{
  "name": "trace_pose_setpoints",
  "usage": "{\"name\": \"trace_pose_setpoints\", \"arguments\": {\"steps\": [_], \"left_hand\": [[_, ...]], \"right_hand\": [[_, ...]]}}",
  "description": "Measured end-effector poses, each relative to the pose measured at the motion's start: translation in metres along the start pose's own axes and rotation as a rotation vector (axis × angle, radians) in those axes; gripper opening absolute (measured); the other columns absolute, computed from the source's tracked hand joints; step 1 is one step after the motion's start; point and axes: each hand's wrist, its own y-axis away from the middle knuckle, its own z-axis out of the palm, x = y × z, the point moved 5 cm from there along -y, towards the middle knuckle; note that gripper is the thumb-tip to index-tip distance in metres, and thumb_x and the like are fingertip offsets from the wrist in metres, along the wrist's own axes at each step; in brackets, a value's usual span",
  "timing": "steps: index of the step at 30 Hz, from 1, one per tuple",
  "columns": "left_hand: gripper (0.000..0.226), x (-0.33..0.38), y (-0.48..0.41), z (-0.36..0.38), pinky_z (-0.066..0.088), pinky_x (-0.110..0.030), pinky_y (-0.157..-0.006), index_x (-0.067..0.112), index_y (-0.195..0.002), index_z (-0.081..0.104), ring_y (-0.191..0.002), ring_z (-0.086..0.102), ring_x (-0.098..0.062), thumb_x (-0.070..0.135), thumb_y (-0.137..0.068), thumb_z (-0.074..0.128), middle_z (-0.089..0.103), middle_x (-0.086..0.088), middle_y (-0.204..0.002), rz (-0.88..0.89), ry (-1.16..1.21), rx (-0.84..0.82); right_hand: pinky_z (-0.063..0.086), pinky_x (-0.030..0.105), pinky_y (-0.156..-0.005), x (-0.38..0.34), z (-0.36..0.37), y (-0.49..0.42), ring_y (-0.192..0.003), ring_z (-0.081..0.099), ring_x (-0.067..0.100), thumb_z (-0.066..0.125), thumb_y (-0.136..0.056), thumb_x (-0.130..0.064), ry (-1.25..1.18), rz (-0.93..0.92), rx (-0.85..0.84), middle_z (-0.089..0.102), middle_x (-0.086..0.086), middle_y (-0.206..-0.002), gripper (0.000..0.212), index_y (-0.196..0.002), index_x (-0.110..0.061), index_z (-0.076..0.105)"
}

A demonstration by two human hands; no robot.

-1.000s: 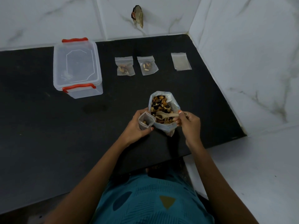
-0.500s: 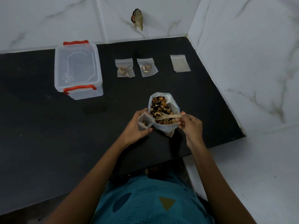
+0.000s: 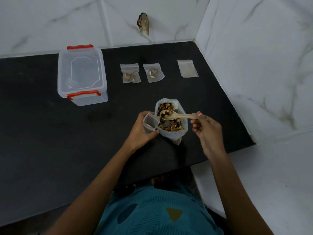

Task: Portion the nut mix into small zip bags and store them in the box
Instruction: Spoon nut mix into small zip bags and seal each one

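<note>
A large plastic bag of nut mix point(image 3: 171, 123) stands open on the black counter. My left hand point(image 3: 140, 128) holds a small zip bag point(image 3: 150, 122) open beside it, with a few nuts inside. My right hand point(image 3: 207, 131) pinches the handle of a pale spoon point(image 3: 177, 115), whose bowl carries nuts above the big bag. Two filled small bags point(image 3: 130, 73) point(image 3: 153, 72) and one flat empty bag point(image 3: 187, 68) lie in a row farther back. A clear box point(image 3: 82, 73) with its lid on and red latches stands at the back left.
The black counter point(image 3: 42, 133) meets white marble walls at the back and on the right point(image 3: 254, 65). Its front edge runs just before my body. A broken spot with something brown point(image 3: 144, 23) marks the back wall.
My right hand has lifted the spoon, loaded with nuts, out of the mix and drawn back to the right. My left hand still holds the small bag open in place.
</note>
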Motion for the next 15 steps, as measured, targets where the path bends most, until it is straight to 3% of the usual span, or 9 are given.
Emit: {"name": "trace_pose_setpoints", "arguments": {"steps": [6,10,13,15], "left_hand": [[0.057,0.008,-0.002,0.002,0.045,-0.027,-0.095,0.025,-0.117,0.038,-0.117,0.049,-0.013,0.007,-0.075,0.072,0.048,0.002,-0.123,0.029,-0.001,-0.004],[0.056,0.012,-0.002,0.002,0.045,-0.022,-0.093,0.022,-0.118,0.038,-0.113,0.05,-0.009,0.006,-0.076,0.072,0.049,0.006,-0.117,0.035,0.01,0.021],[0.055,0.014,-0.002,0.001,0.042,-0.008,-0.085,0.02,-0.117,0.039,-0.104,0.05,-0.002,0.006,-0.076,0.072,0.048,0.012,-0.11,0.05,0.014,0.051],[0.054,0.015,-0.002,0.001,0.042,-0.008,-0.084,0.021,-0.116,0.038,-0.105,0.05,-0.005,0.006,-0.076,0.072,0.048,0.007,-0.112,0.066,0.006,0.066]], "right_hand": [[0.046,0.014,-0.058,-0.011,0.023,0.015,-0.057,0.055,0.0,0.052,-0.092,-0.013,0.286,-0.315,-0.076,0.061,-0.001,-0.065,0.016,-0.084,-0.011,0.065],[0.048,0.009,-0.064,-0.013,0.042,0.03,-0.068,0.059,-0.006,0.055,-0.09,-0.012,0.562,-0.637,-0.171,0.062,-0.009,-0.074,0.013,-0.094,-0.005,0.066],[0.049,0.012,-0.078,-0.011,0.053,0.042,-0.088,0.059,0.0,0.054,-0.086,-0.017,0.735,-0.941,-0.287,0.067,0.002,-0.088,0.025,-0.099,0.001,0.066],[0.048,0.02,-0.082,-0.01,0.054,0.046,-0.091,0.059,0.009,0.053,-0.085,-0.016,0.797,-1.055,-0.303,0.069,0.011,-0.09,0.026,-0.099,0.002,0.066]]}}
